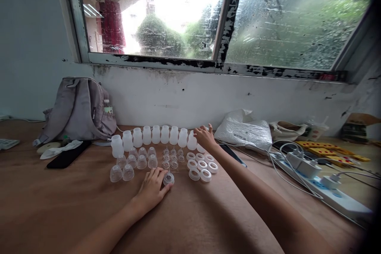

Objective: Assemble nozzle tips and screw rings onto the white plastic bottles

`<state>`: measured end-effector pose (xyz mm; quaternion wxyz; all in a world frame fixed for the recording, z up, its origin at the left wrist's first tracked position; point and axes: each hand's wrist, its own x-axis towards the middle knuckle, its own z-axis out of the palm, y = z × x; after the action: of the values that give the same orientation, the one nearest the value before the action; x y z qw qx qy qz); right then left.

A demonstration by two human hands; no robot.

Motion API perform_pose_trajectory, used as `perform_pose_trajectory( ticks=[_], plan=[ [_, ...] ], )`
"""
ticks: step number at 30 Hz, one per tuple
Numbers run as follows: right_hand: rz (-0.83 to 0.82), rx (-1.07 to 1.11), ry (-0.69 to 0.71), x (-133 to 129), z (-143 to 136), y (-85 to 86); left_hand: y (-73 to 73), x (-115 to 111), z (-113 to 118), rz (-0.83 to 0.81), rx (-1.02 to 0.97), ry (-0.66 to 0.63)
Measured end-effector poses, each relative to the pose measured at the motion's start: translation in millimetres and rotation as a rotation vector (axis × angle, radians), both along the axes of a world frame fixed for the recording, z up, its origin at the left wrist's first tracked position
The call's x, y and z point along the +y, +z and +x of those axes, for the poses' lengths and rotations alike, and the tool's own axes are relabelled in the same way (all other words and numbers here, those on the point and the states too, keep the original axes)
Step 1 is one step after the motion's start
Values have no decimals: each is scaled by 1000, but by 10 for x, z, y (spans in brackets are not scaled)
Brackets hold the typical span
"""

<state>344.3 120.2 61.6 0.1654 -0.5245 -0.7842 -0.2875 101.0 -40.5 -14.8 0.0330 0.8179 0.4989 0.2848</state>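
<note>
My left hand point(154, 187) rests on the wooden table with its fingers round a clear nipple set in a ring point(168, 178). My right hand point(204, 137) reaches to the right end of a curved row of frosted bottles point(155, 134); its fingers are over the bottles there, and their grip is partly hidden. Clear domed caps point(127, 172) stand in a group at the left. Small clear nipples point(166, 158) stand in short rows in the middle. White rings point(194, 174) lie in a group to the right, below my right forearm and hand.
A grey backpack point(77, 107) leans on the wall at the left, beside a black case point(69, 154) with a tissue point(60, 149). At the right are a silvery plastic bag point(244, 129), a phone point(233, 154), and a power strip point(333, 194) with cables.
</note>
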Motion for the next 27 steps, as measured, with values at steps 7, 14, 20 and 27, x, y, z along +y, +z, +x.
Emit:
perform_pose_trajectory(
  ticks=[7, 14, 20, 27],
  plan=[
    [60, 90, -1, -221, -136, 91, 50, -12, 16, -2, -71, -18],
    [-238, 240, 491, -1531, -477, -385, 108, -92, 68, 108, -67, -135],
    [-325, 415, 495, -1853, -462, -644, 85, -162, 98, 238, -9, -220],
    [-380, 436, 418, -1786, -493, -710, 96, -180, 162, 232, -2, -263]
  ],
)
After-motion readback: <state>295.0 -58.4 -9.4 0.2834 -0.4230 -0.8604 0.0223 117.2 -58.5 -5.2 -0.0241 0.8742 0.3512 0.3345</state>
